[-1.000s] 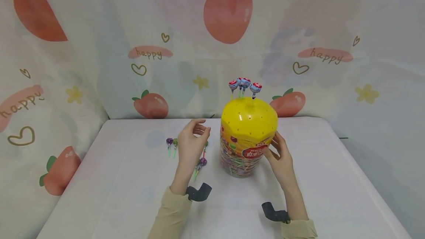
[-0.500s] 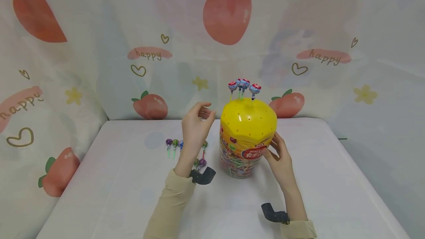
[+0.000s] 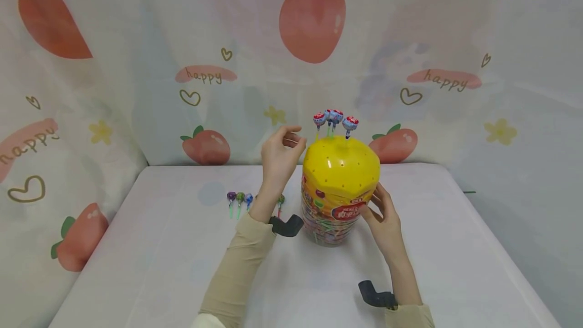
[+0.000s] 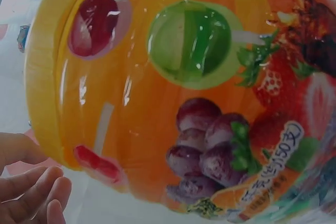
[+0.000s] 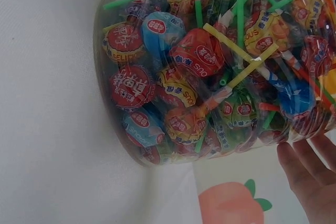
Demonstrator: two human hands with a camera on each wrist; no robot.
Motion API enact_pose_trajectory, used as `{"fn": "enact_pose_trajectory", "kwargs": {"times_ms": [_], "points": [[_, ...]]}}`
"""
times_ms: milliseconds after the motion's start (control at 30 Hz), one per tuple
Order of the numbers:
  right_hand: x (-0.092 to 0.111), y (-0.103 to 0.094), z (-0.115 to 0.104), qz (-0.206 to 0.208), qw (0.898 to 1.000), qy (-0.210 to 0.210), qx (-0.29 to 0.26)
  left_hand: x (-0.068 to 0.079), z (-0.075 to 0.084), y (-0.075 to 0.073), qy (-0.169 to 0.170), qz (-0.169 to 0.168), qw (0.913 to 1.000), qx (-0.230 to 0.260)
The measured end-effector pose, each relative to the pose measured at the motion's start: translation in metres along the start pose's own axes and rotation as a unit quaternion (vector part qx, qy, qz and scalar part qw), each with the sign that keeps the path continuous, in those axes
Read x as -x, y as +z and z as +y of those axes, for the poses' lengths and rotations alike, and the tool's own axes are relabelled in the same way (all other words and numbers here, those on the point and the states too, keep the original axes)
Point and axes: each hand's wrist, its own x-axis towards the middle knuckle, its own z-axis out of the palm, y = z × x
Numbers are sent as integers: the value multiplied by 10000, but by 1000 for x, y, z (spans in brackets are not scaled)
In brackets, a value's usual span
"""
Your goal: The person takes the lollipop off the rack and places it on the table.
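Note:
A see-through jar (image 3: 328,232) of wrapped lollipops, with a fruit-printed label and a domed yellow lid (image 3: 341,161) full of small holes, stands upright on the table. Several blue-and-red lollipops (image 3: 335,117) rise from the lid on their sticks. Beside the lid's left edge is my left hand (image 3: 280,156), raised, its fingers loosely bent; in the left wrist view nothing shows between its fingertips (image 4: 60,187). My right hand (image 3: 384,221) rests against the jar's right side, thumb toward the front, and the right wrist view shows its fingers (image 5: 302,166) nearly straight at the wall.
Left of the jar, purple (image 3: 231,196), green (image 3: 240,197) and blue (image 3: 248,199) lollipops lie in a row on the white tabletop (image 3: 150,247). A green lollipop (image 3: 280,200) with a red stick lies right of my left forearm, which hides part of this area. A printed cloth (image 3: 255,24) hangs behind.
My left hand has moved up and to the right, from over the loose lollipops to beside the lid, its forearm now covering some of them. My right hand and the jar stay in place.

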Motion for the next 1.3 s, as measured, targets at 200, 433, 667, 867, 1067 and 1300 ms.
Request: {"fn": "enact_pose_trajectory", "kwargs": {"times_ms": [200,433,667,867,1067,1300], "points": [[1,0,2,32,10000,-34,0,-5,1,8,-76,-100,9990,428],[2,-1,1,27,9999,-79,-91,-12,-1,19,-34,-266,9954,923],[3,-1,0,9,10000,-22,-90,-17,-5,26,54,-295,9918,1238],[2,-1,-1,6,10000,-11,-92,-19,-5,29,121,-344,9920,1208],[1,-1,0,18,10000,22,28,-20,-8,32,274,-333,9916,1217],[1,-1,-1,14,10000,-24,-11,-20,-8,31,352,-228,9895,1387]]}}
